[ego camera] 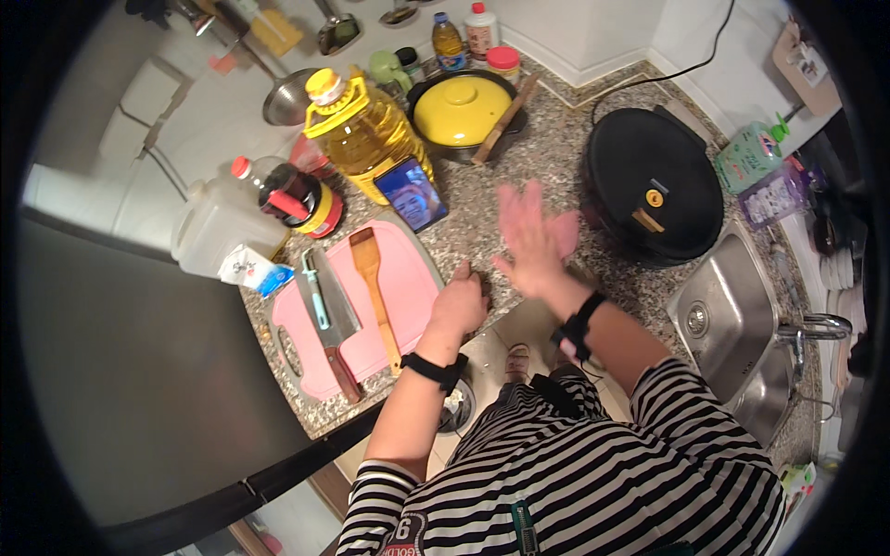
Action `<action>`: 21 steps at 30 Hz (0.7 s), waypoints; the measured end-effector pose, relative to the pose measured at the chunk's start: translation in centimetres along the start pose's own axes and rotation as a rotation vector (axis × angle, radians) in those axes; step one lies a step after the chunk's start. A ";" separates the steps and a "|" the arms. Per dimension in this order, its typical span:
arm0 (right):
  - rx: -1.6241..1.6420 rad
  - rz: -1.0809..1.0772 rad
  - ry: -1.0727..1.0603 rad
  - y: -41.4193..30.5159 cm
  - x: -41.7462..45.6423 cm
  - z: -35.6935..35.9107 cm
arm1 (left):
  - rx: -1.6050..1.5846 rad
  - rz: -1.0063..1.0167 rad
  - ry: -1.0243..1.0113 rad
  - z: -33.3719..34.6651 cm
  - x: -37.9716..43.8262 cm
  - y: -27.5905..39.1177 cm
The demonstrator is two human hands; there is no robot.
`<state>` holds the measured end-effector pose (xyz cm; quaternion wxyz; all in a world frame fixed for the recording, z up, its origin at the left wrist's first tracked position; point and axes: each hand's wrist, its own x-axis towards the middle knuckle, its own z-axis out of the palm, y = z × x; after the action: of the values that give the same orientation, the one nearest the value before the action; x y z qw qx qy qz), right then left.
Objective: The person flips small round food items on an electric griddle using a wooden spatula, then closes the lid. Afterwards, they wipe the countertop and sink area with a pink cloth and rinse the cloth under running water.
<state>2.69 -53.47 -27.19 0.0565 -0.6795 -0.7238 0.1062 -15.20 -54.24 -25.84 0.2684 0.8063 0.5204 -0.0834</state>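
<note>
A pink cloth [562,233] lies on the speckled granite counter [473,240]. My right hand [532,254] presses down on the cloth, blurred, with the palm side hidden. Near the counter's front edge rests my left hand [460,302], its fingers curled and nothing seen in it. Just left of that hand is a pink cutting board [410,278]. On the board lie a wooden spatula [375,285], a cleaver [341,306] with a wooden handle, and a peeler [317,292] with a light blue handle.
A phone [411,194] leans against a large cooking oil bottle [368,132]. Behind stands a pot with a yellow lid [459,111]. To the right are a black round appliance [653,187] and a steel sink [730,306]. A dark sauce bottle [295,198] stands left.
</note>
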 end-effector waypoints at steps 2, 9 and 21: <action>0.038 -0.056 -0.151 -1.5 -3.5 0.2 | 0.117 0.015 0.003 1.0 0.3 0.6; 0.028 0.069 -0.103 -0.7 3.3 2.6 | 0.172 0.016 -0.126 -0.5 0.2 0.8; -0.029 -0.020 -0.098 -0.2 4.5 2.8 | 0.247 -0.026 -0.198 -1.0 0.7 2.0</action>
<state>1.52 -49.19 -30.17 0.0123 -0.6670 -0.7338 0.1282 -13.21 -53.80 -24.62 0.2160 0.8142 0.4878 -0.2292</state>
